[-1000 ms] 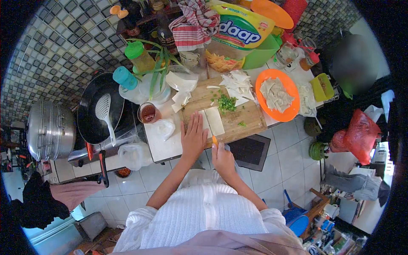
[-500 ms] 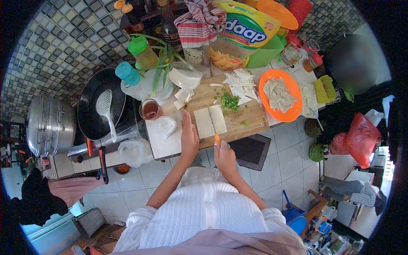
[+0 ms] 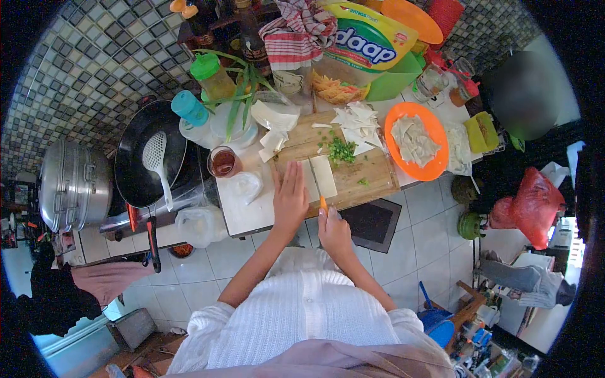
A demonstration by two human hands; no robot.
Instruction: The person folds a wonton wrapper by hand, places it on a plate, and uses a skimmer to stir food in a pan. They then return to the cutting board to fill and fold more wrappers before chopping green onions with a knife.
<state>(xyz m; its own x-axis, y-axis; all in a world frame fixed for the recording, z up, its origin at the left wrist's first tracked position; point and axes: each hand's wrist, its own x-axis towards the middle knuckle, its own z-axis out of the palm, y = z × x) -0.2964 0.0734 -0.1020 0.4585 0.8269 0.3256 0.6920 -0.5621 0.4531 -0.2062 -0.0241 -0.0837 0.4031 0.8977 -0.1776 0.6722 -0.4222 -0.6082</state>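
My left hand (image 3: pixel 291 195) lies with its fingers stretched out over the left part of a pale square dough sheet (image 3: pixel 325 176) on the wooden cutting board (image 3: pixel 372 189). In my right hand (image 3: pixel 334 233) is a knife (image 3: pixel 323 203) with an orange handle, and its thin blade lies along the middle of the sheet. Chopped green onion (image 3: pixel 341 151) sits just beyond the sheet. A stack of cut dough pieces (image 3: pixel 358 126) rests at the board's far edge, and more white sheets (image 3: pixel 275 126) lie at its left corner.
An orange plate (image 3: pixel 392 157) of folded dumplings stands right of the board. To the left are a glass of brown liquid (image 3: pixel 224 162), a clear plastic bag (image 3: pixel 242 188) and a frying pan (image 3: pixel 129 135) with a white slotted spatula (image 3: pixel 154 154). A large metal pot (image 3: pixel 72 189) stands farther left.
My left hand has moved right from beside the dough sheet onto its left part. My right hand stays close to the same spot with the knife in it.
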